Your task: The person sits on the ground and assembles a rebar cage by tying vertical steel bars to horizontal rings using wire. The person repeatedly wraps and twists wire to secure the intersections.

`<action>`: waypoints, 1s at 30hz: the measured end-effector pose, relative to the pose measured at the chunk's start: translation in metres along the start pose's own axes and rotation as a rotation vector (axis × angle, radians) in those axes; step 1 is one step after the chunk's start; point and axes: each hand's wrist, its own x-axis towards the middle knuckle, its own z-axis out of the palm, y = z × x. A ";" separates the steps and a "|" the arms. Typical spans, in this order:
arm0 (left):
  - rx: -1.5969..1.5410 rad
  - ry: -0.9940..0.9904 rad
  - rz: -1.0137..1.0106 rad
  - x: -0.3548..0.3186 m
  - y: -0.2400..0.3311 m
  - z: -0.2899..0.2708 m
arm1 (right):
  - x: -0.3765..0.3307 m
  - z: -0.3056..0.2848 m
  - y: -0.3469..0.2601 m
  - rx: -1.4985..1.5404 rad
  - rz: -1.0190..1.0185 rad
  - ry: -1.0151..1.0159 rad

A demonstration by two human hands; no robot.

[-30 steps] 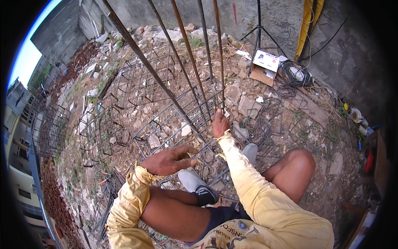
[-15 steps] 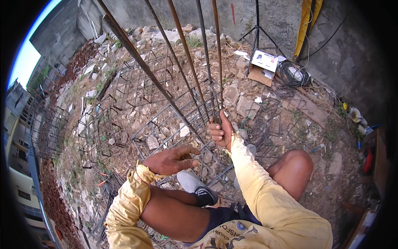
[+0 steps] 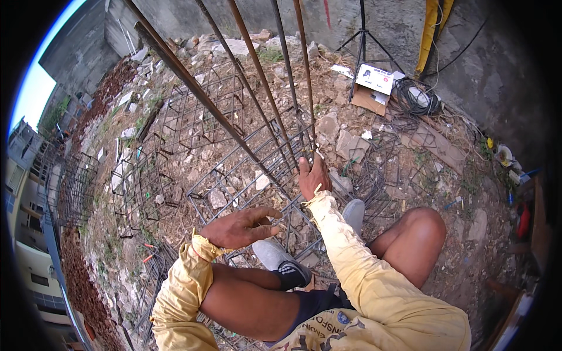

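Note:
My right hand reaches to the foot of the upright steel rebars, back of the hand upward and fingers curled. What it grips is hidden beneath it. Just past its fingertips, the rebars meet a cage of thinner steel bars lying on the rubble. My left hand hovers over the near end of that cage, fingers loosely bent and thumb apart, holding nothing. Both forearms wear yellowish sleeves. Below the hands, my left foot in a grey shoe is planted beside the bars.
Bent rebar frames lie on the stony ground at left. Loose dark wire spreads at right. Near the concrete wall are a tripod, an open cardboard box and a coil of black cable.
My right hand has turned over at the rebar foot: its thumb and curled fingers faced me, and now its back does. My left hand stays nearly still.

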 end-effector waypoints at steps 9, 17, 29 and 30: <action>-0.005 -0.022 -0.005 0.001 0.006 -0.002 | 0.021 -0.004 0.041 1.383 0.463 -0.846; 0.012 -0.027 -0.005 0.007 0.004 0.000 | 0.034 -0.013 0.044 1.678 0.470 -1.070; -0.005 -0.023 -0.043 0.003 -0.001 0.002 | 0.011 -0.016 0.005 1.190 0.501 -0.613; -0.012 -0.043 -0.061 0.003 0.003 -0.001 | 0.014 -0.016 0.007 1.162 0.522 -0.622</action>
